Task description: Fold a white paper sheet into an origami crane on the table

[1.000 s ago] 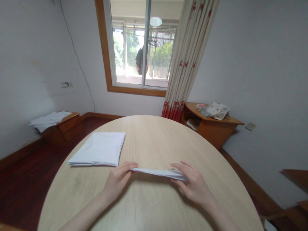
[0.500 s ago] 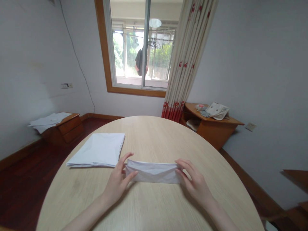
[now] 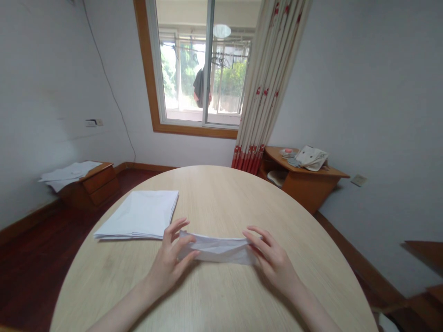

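Observation:
A thin, whitish, slightly see-through folded sheet stretches between my hands as a long narrow strip just in front of me. I cannot tell whether it is paper, cloth or film. At its left end, my left hand grips it, thumb in front and some fingers raised behind. My right hand has the right end between thumb and fingers. The strip's upper edge sags a little in the middle. To the left and beyond my left hand lies a flat stack of white folded sheets.
The round wooden table fills the foreground. Behind it hangs a patterned curtain beside the window. A low cabinet with white sheets stands at left, and a wooden corner desk with a cloth bag at right.
My right hand has moved slightly left, with its fingers farther over the strip. The fingers of my left hand have shifted along the left end. The upper edge sags more.

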Tool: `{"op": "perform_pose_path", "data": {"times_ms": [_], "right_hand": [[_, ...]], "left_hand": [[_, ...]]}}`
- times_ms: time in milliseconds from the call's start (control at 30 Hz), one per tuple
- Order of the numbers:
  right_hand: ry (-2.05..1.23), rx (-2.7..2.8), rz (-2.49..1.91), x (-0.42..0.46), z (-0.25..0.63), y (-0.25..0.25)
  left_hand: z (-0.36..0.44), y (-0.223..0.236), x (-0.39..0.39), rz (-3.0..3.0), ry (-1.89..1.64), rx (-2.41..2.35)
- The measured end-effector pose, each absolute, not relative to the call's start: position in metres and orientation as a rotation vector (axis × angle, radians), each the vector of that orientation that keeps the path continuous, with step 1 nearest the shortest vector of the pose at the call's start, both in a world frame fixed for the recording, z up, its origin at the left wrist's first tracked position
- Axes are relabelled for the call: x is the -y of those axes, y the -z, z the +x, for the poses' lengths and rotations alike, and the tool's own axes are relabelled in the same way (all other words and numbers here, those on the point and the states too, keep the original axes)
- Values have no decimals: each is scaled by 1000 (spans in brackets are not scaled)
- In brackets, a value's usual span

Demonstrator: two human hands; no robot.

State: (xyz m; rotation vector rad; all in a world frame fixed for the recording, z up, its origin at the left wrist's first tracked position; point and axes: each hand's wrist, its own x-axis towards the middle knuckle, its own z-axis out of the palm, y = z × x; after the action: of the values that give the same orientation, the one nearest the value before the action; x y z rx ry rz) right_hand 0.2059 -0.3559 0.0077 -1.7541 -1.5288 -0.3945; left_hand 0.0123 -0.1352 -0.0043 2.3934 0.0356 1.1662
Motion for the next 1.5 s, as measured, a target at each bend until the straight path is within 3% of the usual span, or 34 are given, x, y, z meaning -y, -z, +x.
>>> {"op": "perform_pose_path", "data": {"times_ms": [433,900,1500], "right_hand": [[253,1552,-1778,359,201,-16],[235,1587,-1794,356,190,-17],[245,1661,-1760,357,182,-23]], "left_hand": [[1,-11,138,2513,-1095,160],[0,-18,140,2459,-1018,74],[0,-23,146,2799,-802,65]]}}
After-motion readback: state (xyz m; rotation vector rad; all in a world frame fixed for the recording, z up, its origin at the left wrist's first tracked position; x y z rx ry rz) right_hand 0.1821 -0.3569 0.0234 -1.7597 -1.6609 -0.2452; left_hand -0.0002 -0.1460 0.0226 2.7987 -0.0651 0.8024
